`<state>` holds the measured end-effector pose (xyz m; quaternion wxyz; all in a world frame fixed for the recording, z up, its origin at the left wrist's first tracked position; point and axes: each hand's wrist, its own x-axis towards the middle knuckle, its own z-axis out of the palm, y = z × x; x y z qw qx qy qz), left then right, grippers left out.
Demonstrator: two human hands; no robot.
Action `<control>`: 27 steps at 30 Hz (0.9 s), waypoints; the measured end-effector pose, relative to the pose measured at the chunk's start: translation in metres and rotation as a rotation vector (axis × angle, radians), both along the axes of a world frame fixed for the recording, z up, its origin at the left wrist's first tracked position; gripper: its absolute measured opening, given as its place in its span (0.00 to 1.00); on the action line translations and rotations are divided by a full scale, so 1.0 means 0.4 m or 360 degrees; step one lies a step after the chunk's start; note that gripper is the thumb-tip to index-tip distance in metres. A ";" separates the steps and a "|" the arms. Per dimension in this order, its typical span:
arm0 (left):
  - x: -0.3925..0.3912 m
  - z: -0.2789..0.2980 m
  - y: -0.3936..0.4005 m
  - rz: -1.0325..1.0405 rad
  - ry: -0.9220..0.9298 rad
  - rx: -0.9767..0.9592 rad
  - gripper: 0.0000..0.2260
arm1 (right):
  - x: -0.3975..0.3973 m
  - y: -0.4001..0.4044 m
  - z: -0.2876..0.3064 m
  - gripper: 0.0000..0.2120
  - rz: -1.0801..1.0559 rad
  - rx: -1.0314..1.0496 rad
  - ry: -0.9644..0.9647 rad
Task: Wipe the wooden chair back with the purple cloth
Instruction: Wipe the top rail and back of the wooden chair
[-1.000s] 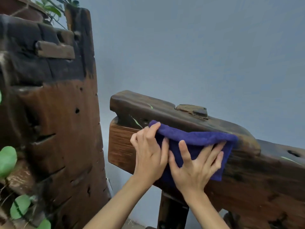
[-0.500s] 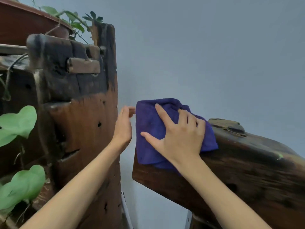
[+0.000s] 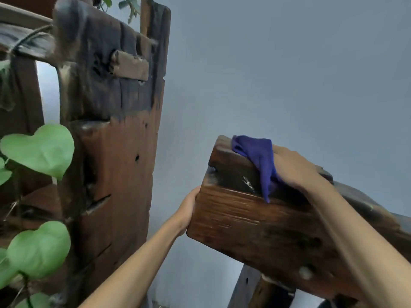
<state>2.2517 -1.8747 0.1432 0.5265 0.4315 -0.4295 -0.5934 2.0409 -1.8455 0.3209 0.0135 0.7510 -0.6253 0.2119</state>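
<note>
The wooden chair back [image 3: 255,230] is a thick dark plank that runs from centre to lower right. The purple cloth [image 3: 255,152] lies bunched over its top edge near the left end, with one corner hanging down the front face. My right hand [image 3: 295,168] lies over the cloth and the top edge, holding the cloth down; its fingertips curl out of sight over the far side. My left hand [image 3: 188,210] clasps the plank's left end, its fingers hidden behind the wood.
A tall dark wooden piece [image 3: 115,163] stands close on the left, with a narrow gap to the chair back. Green heart-shaped leaves [image 3: 40,152] hang at the far left. A grey wall [image 3: 278,63] is behind. A chair post [image 3: 246,285] shows below the plank.
The cloth went from spread flat over the plank's left end to bunched on the top edge, moved rightward with my right hand. My left hand dropped to the plank's end. The view shifted.
</note>
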 end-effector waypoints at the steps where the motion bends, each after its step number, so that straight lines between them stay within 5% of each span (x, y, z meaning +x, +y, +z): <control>1: 0.001 -0.008 -0.006 0.0000 0.0068 0.0016 0.17 | -0.010 0.025 -0.031 0.17 -0.0059 -0.0237 0.0048; 4: 0.001 -0.018 -0.015 0.0012 0.0200 0.0047 0.19 | -0.003 0.075 -0.159 0.24 -0.0202 -0.1040 0.0050; 8: -0.002 -0.025 -0.016 0.0035 0.0199 0.0096 0.21 | 0.034 0.065 -0.313 0.28 -0.0304 -0.1410 0.0030; 11: 0.003 -0.029 -0.011 0.0014 0.0161 0.0094 0.19 | 0.062 0.073 -0.452 0.27 -0.0368 -0.1353 0.0173; 17: 0.008 -0.034 -0.002 -0.0005 0.0104 0.0134 0.21 | 0.075 0.122 -0.698 0.22 -0.0292 -0.0725 0.0341; 21: 0.011 -0.039 -0.003 0.0017 0.0072 0.0115 0.21 | 0.078 0.122 -0.639 0.20 -0.0148 -0.0844 0.0147; 27: 0.009 -0.036 -0.023 0.0100 0.0040 0.0080 0.14 | 0.116 0.033 -0.305 0.21 -0.0167 -0.1482 0.0092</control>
